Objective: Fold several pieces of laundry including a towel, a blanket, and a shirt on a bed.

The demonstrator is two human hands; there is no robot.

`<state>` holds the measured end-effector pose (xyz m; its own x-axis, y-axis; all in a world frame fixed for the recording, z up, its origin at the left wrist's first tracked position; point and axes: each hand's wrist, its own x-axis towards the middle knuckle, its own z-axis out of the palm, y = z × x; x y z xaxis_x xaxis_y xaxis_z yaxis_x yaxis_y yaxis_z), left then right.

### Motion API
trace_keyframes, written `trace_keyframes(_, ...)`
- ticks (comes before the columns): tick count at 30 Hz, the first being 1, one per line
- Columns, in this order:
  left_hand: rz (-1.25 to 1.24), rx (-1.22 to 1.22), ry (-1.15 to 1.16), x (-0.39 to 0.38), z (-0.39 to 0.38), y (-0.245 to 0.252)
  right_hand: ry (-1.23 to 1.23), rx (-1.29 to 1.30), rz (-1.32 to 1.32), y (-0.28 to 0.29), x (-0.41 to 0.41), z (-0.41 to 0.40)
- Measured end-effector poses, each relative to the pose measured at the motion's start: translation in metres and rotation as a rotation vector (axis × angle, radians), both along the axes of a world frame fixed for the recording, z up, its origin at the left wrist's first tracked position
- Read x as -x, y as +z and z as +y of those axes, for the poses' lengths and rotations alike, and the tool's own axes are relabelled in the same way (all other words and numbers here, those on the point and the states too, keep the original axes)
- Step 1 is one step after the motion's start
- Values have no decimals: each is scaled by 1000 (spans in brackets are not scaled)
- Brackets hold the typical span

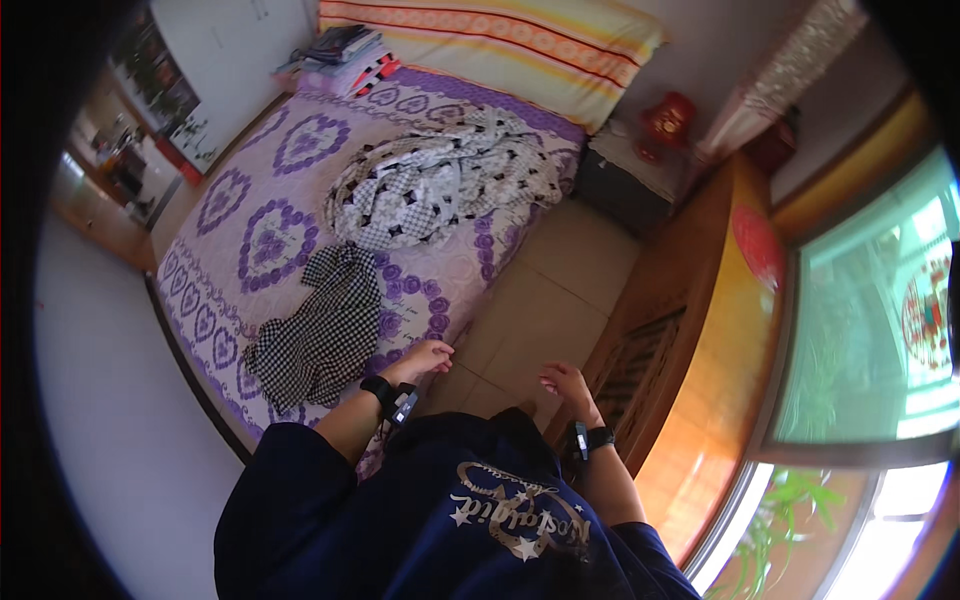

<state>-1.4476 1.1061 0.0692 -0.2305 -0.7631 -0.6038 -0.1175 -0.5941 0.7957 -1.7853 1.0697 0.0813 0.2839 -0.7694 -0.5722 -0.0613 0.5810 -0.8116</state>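
Observation:
My left hand (426, 358) hovers by the near edge of the bed, its fingers loosely bent and nothing in them. Just left of it, a crumpled black-and-white checked cloth (322, 322) lies on the purple-and-white bedspread (225, 202). Farther up the bed is a bunched white quilt with black diamond shapes (442, 180). My right hand (566, 384) hangs empty above the floor beside a carved wooden cabinet (675, 322), fingers slightly curled. Both hands are apart from the bedding. Each wrist wears a black strap with a small device.
Folded clothes (349, 60) are stacked at the bed's far left corner. A striped cloth (495, 45) covers the headboard. Beyond the tiled floor (555, 285) stands a bedside table (622, 180) with a red object (667, 120). A window (862, 337) is on the right.

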Motion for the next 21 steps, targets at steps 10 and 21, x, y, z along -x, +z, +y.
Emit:
trace_keyframes(10, -18, -63, 353, -6, -84, 16, 284, -89, 34, -8, -21, -209)
trace_keyframes(21, 35, -105, 536, -75, -216, -24, 444, -249, 160, -39, -90, -369)
